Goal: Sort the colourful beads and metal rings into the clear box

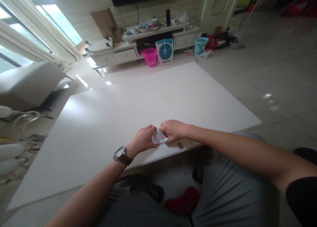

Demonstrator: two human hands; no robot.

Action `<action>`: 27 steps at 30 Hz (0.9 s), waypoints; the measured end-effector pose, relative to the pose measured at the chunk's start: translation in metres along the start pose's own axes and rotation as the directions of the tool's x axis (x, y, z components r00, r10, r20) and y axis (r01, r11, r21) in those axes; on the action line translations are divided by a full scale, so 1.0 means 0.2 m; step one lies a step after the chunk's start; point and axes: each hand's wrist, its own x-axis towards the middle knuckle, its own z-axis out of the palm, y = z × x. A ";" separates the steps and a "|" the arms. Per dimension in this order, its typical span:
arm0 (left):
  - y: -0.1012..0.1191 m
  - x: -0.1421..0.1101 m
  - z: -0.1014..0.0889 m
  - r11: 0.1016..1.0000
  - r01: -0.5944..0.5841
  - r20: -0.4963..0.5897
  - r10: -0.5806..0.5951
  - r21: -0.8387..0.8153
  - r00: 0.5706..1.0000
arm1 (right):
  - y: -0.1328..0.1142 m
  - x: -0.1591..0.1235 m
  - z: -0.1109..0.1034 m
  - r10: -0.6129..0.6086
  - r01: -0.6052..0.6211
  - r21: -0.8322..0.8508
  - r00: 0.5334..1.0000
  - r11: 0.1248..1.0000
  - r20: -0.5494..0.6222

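Note:
A small clear, shiny object [159, 137] with pink and blue specks sits between my two hands near the table's front edge. I cannot make out its exact kind. My left hand [146, 137], with a watch [119, 153] on the wrist, has its fingers closed on the object's left side. On the other side my right hand [173, 131] grips it with curled fingers and thumb. Just right of the hands, a small dark and yellow figure, perhaps a sticker [180, 145], lies on the white table [148, 101].
Beyond the table stand a pink basket [150, 58], a blue and white box fan [165, 51] and a light blue basket [200, 46]. A low cabinet [109, 59] carries bowls and boxes. White curved lamp arms [29, 116] are at the left; a red object [183, 200] lies below.

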 end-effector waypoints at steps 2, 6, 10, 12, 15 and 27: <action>0.00 0.00 0.00 1.000 -0.004 0.002 0.004 0.016 1.000 | 0.00 0.00 0.00 0.004 -0.004 0.002 1.000 1.000 0.004; 0.01 0.00 0.00 1.000 0.005 0.007 -0.005 0.014 1.000 | 0.01 -0.01 0.00 0.011 -0.011 0.008 1.000 1.000 0.001; 0.00 0.01 0.00 1.000 0.004 0.002 -0.004 -0.009 1.000 | 0.00 -0.01 0.00 0.025 -0.026 0.019 1.000 0.999 0.015; 0.00 0.01 -0.01 1.000 0.005 0.003 -0.005 -0.015 1.000 | 0.00 -0.02 0.01 0.034 -0.034 0.013 0.999 0.999 0.006; 0.00 0.02 -0.02 1.000 0.005 0.004 -0.005 -0.024 1.000 | -0.01 -0.02 0.01 0.051 -0.051 -0.003 0.999 0.999 -0.005; 0.03 0.02 -0.04 1.000 0.012 0.015 -0.012 0.004 1.000 | -0.02 -0.03 0.00 0.023 -0.025 -0.072 0.999 0.997 -0.034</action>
